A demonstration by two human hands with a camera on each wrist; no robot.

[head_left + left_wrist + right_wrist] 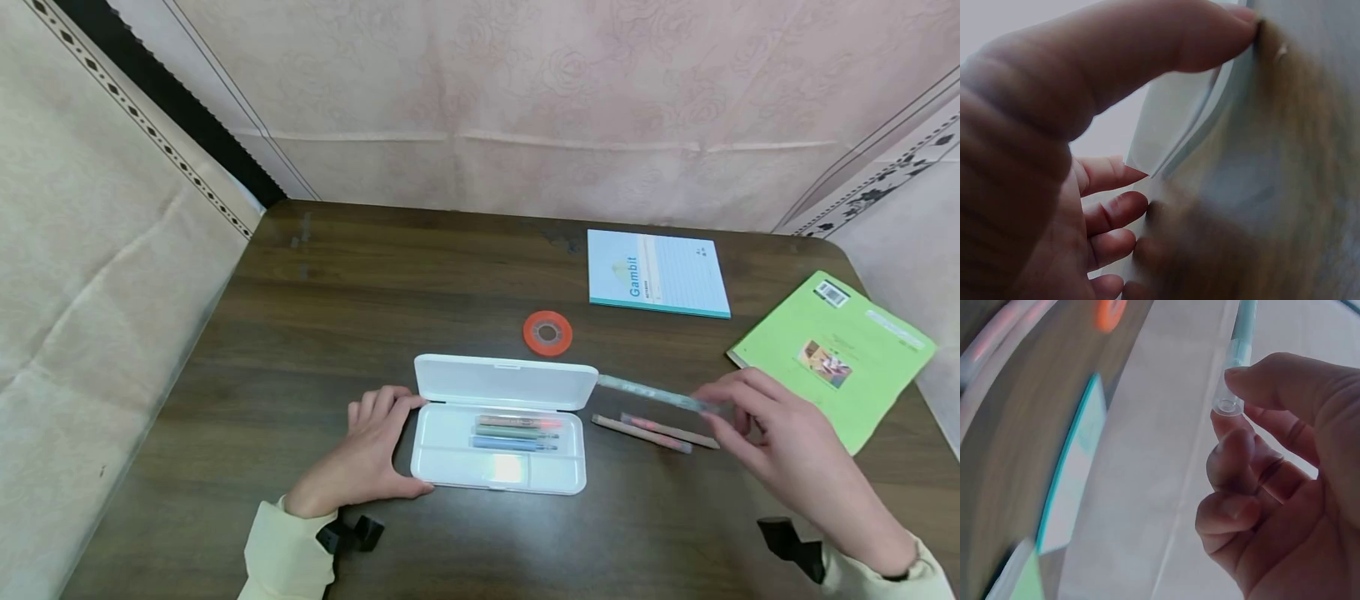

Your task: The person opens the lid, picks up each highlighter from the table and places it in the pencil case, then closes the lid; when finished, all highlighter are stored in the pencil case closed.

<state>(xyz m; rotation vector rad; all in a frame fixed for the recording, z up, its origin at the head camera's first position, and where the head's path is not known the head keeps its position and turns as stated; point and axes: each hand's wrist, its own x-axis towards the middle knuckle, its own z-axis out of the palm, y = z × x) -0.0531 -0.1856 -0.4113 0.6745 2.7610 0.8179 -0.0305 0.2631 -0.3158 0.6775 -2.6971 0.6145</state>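
A white plastic pencil case (498,450) lies on the table with its lid (510,381) raised; several pens (516,433) lie inside. At its left end, my left hand (372,454) holds the case, thumb at the front corner and index finger at the hinge corner. In the left wrist view, the thumb overlaps the case's edge (1179,115) and the other fingers bend loosely. My right hand (772,429) pinches the end of a pale teal pen (652,392) between thumb and fingers. The right wrist view shows the pen's clear end (1232,384) under the thumb.
Two pale pens, one (641,433) and another (670,429), lie right of the case. Behind it is an orange tape roll (534,335). A light blue notebook (675,275) lies at the back, a green book (870,333) at the right edge. Patterned cloth (525,83) hangs behind the table.
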